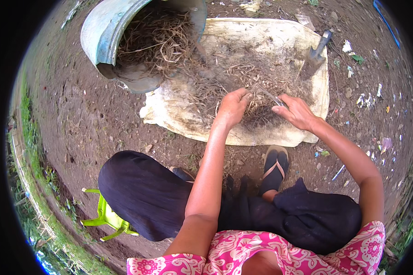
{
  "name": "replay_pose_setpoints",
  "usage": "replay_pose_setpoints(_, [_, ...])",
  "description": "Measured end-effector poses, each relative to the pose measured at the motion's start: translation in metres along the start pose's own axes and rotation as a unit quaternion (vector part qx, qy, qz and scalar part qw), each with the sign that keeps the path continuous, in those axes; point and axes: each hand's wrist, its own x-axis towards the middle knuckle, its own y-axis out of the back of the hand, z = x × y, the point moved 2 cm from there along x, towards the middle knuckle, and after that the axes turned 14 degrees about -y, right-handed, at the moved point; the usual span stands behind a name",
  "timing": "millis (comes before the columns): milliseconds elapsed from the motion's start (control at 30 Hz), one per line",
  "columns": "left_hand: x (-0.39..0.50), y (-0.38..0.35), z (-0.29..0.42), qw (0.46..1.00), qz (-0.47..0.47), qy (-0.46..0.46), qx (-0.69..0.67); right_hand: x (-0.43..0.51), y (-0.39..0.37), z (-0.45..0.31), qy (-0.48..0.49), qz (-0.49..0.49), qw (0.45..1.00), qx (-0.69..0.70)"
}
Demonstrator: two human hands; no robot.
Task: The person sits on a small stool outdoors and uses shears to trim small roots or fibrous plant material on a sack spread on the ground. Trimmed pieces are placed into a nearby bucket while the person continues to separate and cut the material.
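My left hand point(233, 107) pinches some dry plant stalks point(255, 102) low over a spread woven sack point(199, 129). Just to the right, my right hand point(296, 111) grips a slim metal cutting tool point(270, 95), seemingly scissors; its handles are partly hidden by the fingers. The tool's tip points up and left towards the stalks. Loose dry leaves and stems point(241, 70) litter the sack around both hands. At the upper left, a pale blue plastic drum point(99, 37) lies on its side, its mouth full of dry plant litter point(158, 44).
A hand trowel point(315, 56) with a dark handle lies on the sack's right edge. Bare soil point(89, 123) surrounds the sack, with scraps of litter point(364, 100) on the right. A lime-green plastic stool point(112, 216) is at the lower left. My sandalled foot point(274, 172) is near the sack.
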Motion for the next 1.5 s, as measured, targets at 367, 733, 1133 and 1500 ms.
replay_pose_setpoints(367, [-0.002,0.003,0.007,0.996,-0.041,0.035,0.076,0.009,0.007,0.008,-0.012,0.004,0.997,-0.073])
replay_pose_setpoints(733, [0.000,-0.006,0.013,0.997,-0.057,0.040,-0.029,0.004,-0.006,0.016,0.059,0.066,0.994,-0.057])
replay_pose_setpoints(1133, [0.002,-0.002,0.006,0.998,0.001,0.051,-0.021,0.005,0.001,0.014,0.004,0.007,0.997,-0.072])
replay_pose_setpoints(1500, [0.002,-0.006,0.003,0.995,-0.039,0.086,-0.031,0.008,-0.003,0.006,0.033,-0.023,0.993,-0.109])
